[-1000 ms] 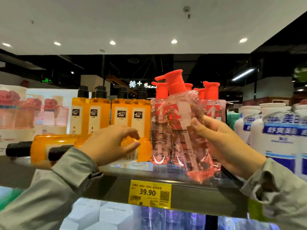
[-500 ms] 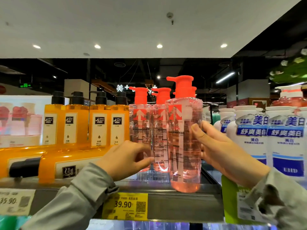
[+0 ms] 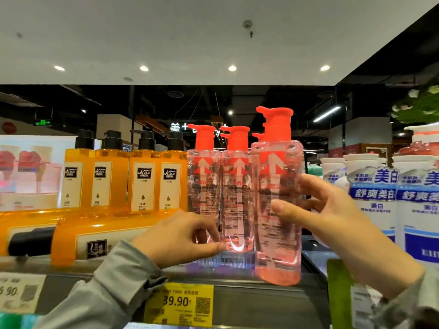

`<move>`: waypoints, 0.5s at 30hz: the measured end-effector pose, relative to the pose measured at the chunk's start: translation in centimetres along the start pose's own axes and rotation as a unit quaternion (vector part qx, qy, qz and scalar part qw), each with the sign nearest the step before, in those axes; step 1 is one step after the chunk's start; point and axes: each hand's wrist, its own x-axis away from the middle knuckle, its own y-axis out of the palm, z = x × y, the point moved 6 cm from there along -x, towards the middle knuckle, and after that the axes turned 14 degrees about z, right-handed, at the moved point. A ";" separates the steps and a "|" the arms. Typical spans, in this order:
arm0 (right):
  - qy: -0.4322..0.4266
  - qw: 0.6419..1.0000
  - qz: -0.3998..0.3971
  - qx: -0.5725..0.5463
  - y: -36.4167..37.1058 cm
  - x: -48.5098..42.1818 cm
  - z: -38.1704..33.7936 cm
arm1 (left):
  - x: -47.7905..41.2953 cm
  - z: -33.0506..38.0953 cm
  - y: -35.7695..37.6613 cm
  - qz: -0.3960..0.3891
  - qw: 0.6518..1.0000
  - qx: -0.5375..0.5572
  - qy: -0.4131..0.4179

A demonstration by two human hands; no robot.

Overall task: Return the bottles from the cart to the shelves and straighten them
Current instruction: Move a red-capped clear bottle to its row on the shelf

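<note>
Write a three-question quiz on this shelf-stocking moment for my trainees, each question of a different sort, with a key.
1. True or false: the right hand grips the front pink bottle by its body.
2. Multiple choice: the left hand holds the base of A) an orange bottle, B) a rear pink bottle, C) a white bottle.
3. Fill in: the yellow price tag reads ___.
Key: 1 true; 2 B; 3 39.90.

Bright recessed ceiling lights (image 3: 232,68), dim background — blurred, warped edges
</note>
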 end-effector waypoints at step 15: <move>-0.004 0.996 -0.077 0.042 -1.0 0.3 0.4 | 0.2 0.7 0.6 -0.051 0.998 0.045 -0.014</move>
